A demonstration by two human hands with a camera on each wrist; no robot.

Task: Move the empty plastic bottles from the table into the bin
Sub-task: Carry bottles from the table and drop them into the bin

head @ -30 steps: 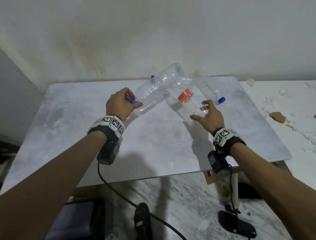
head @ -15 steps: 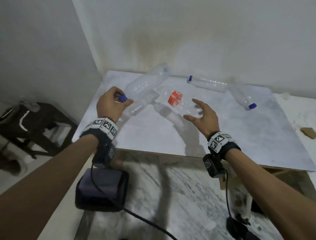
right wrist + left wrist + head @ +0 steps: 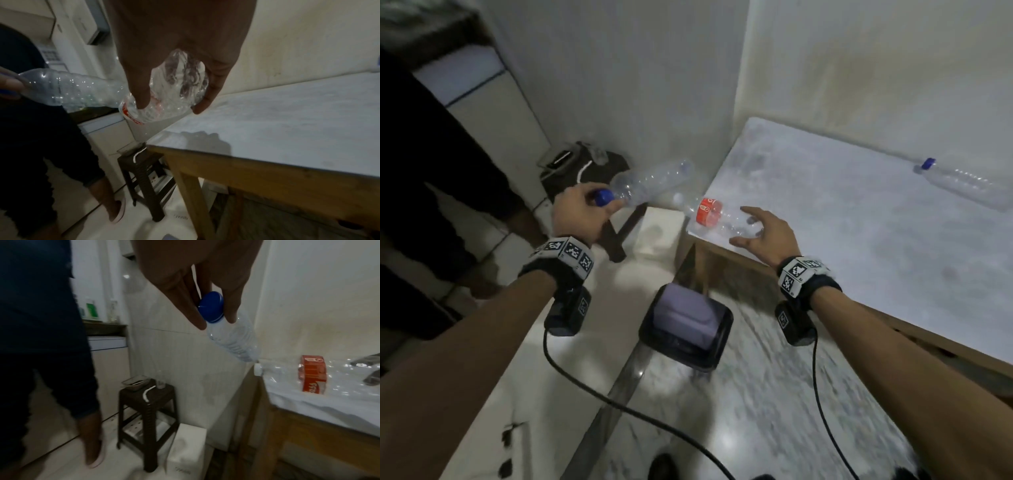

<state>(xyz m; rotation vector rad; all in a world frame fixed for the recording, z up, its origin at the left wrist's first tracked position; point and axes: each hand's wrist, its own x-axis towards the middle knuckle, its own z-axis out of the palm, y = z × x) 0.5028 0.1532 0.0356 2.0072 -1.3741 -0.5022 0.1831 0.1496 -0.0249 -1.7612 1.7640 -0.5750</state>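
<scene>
My left hand [image 3: 599, 202] pinches the blue cap [image 3: 211, 309] of a clear empty bottle [image 3: 650, 183], held in the air left of the table's corner, over the floor. My right hand [image 3: 750, 226] grips the base of a crumpled red-labelled bottle [image 3: 709, 212], its white-capped neck pointing left over the corner of the grey table [image 3: 859, 240]. In the right wrist view thumb and fingers curl round that bottle [image 3: 176, 91]. A third clear bottle [image 3: 965, 183] with a blue cap lies at the table's far right. The dark bin [image 3: 688, 322] with a purple liner stands on the floor below, between my arms.
A dark stool [image 3: 599, 171] with small items on it stands by the wall left of the table. Another person's dark trouser legs [image 3: 41, 337] and foot stand at the left. A white box [image 3: 189, 451] sits beside the stool. Wrist-camera cables hang over the floor.
My view has swung left and down. Both hands have carried their bottles left: the blue-capped one is now past the table's edge, the red-labelled one at its corner. The bin has come into full view.
</scene>
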